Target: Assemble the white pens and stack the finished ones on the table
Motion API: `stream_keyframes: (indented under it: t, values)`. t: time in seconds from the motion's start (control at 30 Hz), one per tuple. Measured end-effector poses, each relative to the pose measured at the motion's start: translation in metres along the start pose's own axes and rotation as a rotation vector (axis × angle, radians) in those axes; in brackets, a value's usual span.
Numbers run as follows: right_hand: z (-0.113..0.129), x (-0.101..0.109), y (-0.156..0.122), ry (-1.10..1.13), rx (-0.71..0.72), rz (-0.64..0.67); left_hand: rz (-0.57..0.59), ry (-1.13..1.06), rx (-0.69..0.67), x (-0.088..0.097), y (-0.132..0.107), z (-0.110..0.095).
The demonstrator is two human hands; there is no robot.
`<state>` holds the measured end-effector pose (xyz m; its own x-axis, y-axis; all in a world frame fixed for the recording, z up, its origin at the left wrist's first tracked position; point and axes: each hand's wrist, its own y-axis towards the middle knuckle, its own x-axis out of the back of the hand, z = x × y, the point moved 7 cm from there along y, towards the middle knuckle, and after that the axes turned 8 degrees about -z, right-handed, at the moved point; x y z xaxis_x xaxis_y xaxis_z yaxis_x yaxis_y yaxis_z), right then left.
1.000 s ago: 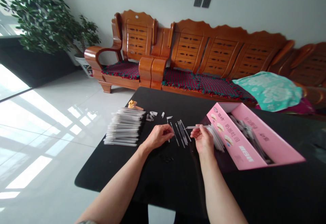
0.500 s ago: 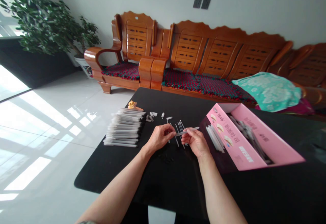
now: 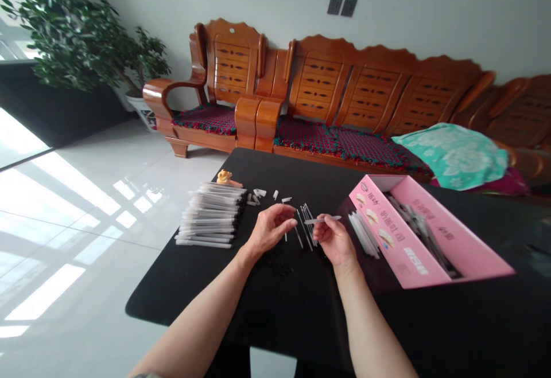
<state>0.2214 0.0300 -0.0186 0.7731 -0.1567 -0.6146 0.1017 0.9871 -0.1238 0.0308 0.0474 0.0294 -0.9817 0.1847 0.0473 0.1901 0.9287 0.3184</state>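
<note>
Between the pinched thumb and fingers of the right hand (image 3: 334,241), a pale pen barrel (image 3: 321,221) slants above the black table (image 3: 301,309). Opposite, the left hand (image 3: 271,230) curves loosely, thumb and fingers parted. Slim pen refills (image 3: 308,234) lie between them; farther out, I see stacked pens (image 3: 210,217) leftward, a pink box (image 3: 390,234) rightward.

Bare fingers (image 3: 282,210) and forearms (image 3: 206,309); greyish left sleeve edge (image 3: 147,375) (only a sliver).

smooth plastic pen barrel (image 3: 315,221), glossy wooden bench (image 3: 367,80)
</note>
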Motion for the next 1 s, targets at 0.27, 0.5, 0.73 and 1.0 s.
stream_keyframes:
  t: [0.27, 0.5, 0.73, 1.0]
  values:
    - [-0.010, -0.012, -0.006, -0.140, -0.052, 0.069, 0.110, -0.035, 0.077, -0.011, -0.003, 0.006]
    - [-0.005, -0.003, -0.003, -0.110, -0.018, -0.033, 0.014, -0.065, 0.125, -0.003, 0.001, 0.012]
    - [0.005, 0.006, 0.001, -0.023, 0.069, -0.132, -0.294, 0.306, 0.079, 0.046, 0.008, 0.012]
    - [0.007, 0.010, 0.003, -0.004, 0.092, -0.136, -0.169, 0.841, 0.128, 0.068, 0.012, 0.020]
